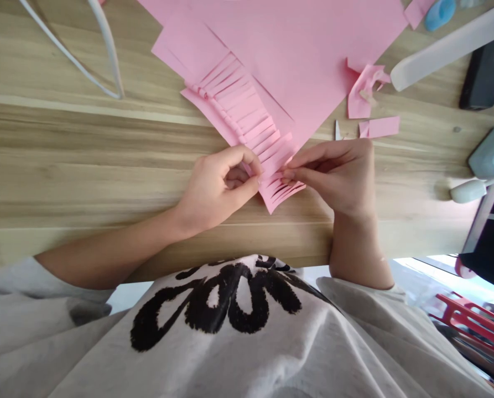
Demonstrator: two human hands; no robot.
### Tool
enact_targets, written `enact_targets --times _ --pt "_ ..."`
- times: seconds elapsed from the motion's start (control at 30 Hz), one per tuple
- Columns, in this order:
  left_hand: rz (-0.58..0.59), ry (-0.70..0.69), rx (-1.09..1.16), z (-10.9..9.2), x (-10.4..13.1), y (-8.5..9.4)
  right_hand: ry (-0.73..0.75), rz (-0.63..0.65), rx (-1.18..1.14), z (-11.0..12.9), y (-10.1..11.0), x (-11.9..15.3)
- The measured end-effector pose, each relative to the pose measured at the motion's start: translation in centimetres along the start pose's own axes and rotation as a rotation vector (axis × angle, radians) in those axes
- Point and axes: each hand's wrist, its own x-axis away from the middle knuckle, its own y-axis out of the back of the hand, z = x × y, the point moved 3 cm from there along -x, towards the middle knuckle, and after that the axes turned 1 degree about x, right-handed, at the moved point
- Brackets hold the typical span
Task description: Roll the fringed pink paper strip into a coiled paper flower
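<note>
A strip of pink paper (253, 119) cut into a fringe lies slantwise on the table in front of me. Along its upper left part, several fringe ends are curled or folded over toward the uncut edge. My left hand (225, 185) pinches the strip near its lower end, thumb and forefinger together at the left edge. Opposite it, my right hand (333, 171) has thumb and fingertips closed on the loose ends of the fringe. A larger pink sheet (313, 55) lies beyond the strip, partly under it.
Pink scraps (360, 94) and a small pink piece (379, 127) lie right of the sheet. Farther right are a long white object (450, 47), a black box-shaped item (485, 72) and a blue roll-like object (440, 14). A white cable (109, 50) loops at upper left.
</note>
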Motion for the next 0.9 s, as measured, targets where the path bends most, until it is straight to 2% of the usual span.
enact_targets --times 0.1,0.3,0.6,0.9 --pt "0.018 0.000 -0.012 0.02 0.03 -0.05 0.015 0.003 0.035 0.13 -0.07 0.06" --pt "0.030 -0.024 -0.029 -0.15 -0.01 -0.07 0.036 0.087 0.054 -0.05 -0.39 -0.01" --pt "0.012 -0.040 -0.014 -0.04 -0.01 -0.05 0.011 0.060 0.113 0.02 -0.26 0.04" --pt "0.065 -0.033 -0.037 -0.36 0.02 -0.21 -0.002 0.098 0.111 0.27 -0.86 0.04"
